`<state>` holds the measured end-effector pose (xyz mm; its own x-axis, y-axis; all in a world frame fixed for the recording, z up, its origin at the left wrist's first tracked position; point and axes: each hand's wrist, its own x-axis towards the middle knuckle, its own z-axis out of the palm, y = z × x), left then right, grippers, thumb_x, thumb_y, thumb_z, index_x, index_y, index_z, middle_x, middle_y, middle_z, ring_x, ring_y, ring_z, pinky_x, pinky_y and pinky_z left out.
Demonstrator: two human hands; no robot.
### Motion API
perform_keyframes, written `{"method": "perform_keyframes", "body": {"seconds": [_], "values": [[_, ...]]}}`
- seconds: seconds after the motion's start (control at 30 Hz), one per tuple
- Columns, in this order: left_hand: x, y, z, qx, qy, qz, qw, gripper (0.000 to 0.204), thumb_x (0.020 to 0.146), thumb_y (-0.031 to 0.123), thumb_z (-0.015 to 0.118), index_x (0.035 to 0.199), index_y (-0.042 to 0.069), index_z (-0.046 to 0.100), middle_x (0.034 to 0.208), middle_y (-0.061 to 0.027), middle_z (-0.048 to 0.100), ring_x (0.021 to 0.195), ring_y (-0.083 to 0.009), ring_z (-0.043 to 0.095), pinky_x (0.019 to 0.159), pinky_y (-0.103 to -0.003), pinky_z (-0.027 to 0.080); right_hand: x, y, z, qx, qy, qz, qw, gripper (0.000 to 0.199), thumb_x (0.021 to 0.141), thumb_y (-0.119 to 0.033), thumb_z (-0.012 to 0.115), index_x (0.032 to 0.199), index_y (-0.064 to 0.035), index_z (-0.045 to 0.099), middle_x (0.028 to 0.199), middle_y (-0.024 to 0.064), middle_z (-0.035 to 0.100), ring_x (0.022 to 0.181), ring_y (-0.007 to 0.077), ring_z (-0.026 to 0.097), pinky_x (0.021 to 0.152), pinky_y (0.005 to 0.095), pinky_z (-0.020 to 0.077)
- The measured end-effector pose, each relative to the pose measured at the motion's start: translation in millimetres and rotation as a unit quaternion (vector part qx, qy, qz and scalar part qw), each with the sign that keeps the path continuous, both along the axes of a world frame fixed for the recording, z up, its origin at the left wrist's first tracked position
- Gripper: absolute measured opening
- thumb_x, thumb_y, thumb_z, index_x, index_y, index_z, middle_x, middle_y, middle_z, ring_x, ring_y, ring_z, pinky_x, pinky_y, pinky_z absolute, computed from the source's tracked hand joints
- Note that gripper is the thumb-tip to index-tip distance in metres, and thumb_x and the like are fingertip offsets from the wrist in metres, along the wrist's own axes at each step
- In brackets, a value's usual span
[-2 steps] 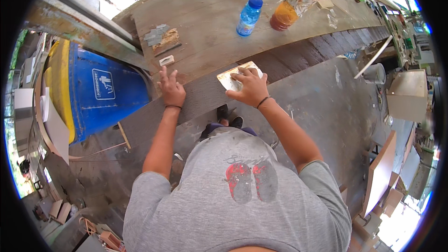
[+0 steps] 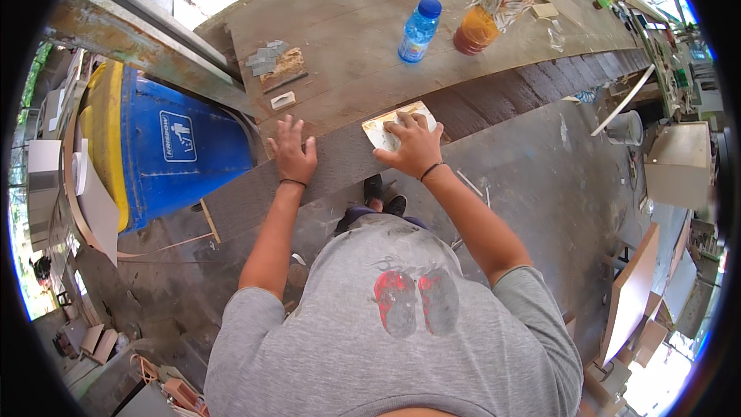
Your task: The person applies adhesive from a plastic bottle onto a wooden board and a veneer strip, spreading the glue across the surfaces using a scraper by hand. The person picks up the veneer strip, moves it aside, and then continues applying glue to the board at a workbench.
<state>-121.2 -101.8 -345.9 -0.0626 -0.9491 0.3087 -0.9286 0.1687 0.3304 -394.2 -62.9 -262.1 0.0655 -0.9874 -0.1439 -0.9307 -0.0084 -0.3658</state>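
Observation:
A long dark board (image 2: pixel 343 156) lies along the near edge of the workbench. My left hand (image 2: pixel 294 156) rests on its left part, fingers apart, holding nothing. Toward the middle, my right hand (image 2: pixel 414 144) presses a flat white square piece (image 2: pixel 379 133) with brown-stained edges onto the board. Fingers lie over its top and the thumb is at its near side. What the piece is made of I cannot tell. To its right the board's surface (image 2: pixel 502 100) looks darker and shinier. A small pale block (image 2: pixel 283 100) with a dark slot sits just beyond my left hand.
Farther back stand a blue-capped bottle (image 2: pixel 419 31) and an orange-brown bottle (image 2: pixel 475 31) topped with a stringy bundle. Grey chips (image 2: pixel 266 55) lie at the bench's left. A blue bin (image 2: pixel 185 147) with a yellow rim and a rusty metal post (image 2: pixel 147 42) flank the left end.
The whole view has shifted slightly. My left hand's fingers look a little flatter on the board. My right hand keeps its hold on the white piece, at nearly the same place.

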Motion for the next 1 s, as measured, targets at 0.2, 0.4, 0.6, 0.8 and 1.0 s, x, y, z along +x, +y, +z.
{"method": "perform_keyframes", "body": {"seconds": [0.2,0.4,0.6,0.8,1.0], "values": [[2,23,-9,0.075,-0.026,-0.048,0.996,0.056,0.088,0.048,0.061,0.131,0.013,0.058,0.149,-0.0125,0.043,0.141,-0.0359,0.033,0.114,-0.062,0.017,19,9,-27,-0.059,0.036,-0.006,0.998,0.064,0.07,-0.056,0.066,0.122,-0.0192,0.067,0.14,0.0095,0.051,0.134,0.0298,0.037,0.099,0.0769,0.0228],[-3,25,-7,0.061,-0.009,-0.05,0.997,0.043,0.088,0.048,0.063,0.118,0.017,0.064,0.143,-0.0098,0.047,0.139,-0.032,0.034,0.113,-0.06,0.02,20,5,18,-0.01,0.053,0.012,0.998,0.061,0.07,-0.054,0.067,0.12,-0.0193,0.068,0.139,0.0081,0.053,0.133,0.0298,0.04,0.099,0.0777,0.0243],[-5,22,-4,0.052,0.004,-0.049,0.997,0.039,0.087,0.047,0.063,0.112,0.017,0.066,0.139,-0.0088,0.049,0.138,-0.0306,0.036,0.113,-0.058,0.02,22,-15,2,0.016,0.073,0.009,0.997,0.061,0.07,-0.055,0.066,0.119,-0.0189,0.069,0.136,0.0078,0.055,0.132,0.0296,0.041,0.099,0.0777,0.0242],[-3,24,-2,0.049,0.006,-0.046,0.998,0.039,0.086,0.045,0.066,0.111,0.016,0.068,0.139,-0.0089,0.051,0.137,-0.0308,0.038,0.113,-0.055,0.022,25,-24,17,0.089,0.074,-0.004,0.993,0.062,0.069,-0.056,0.067,0.119,-0.0199,0.069,0.138,0.0054,0.055,0.134,0.0277,0.039,0.098,0.0774,0.0254],[-6,23,-3,0.046,0.007,-0.05,0.998,0.04,0.085,0.045,0.066,0.111,0.015,0.069,0.139,-0.0091,0.051,0.137,-0.0305,0.038,0.112,-0.055,0.022,24,-21,0,0.018,0.092,0.0,0.996,0.06,0.071,-0.057,0.067,0.119,-0.0195,0.07,0.134,0.0067,0.056,0.131,0.0288,0.042,0.098,0.0769,0.0267]]}}
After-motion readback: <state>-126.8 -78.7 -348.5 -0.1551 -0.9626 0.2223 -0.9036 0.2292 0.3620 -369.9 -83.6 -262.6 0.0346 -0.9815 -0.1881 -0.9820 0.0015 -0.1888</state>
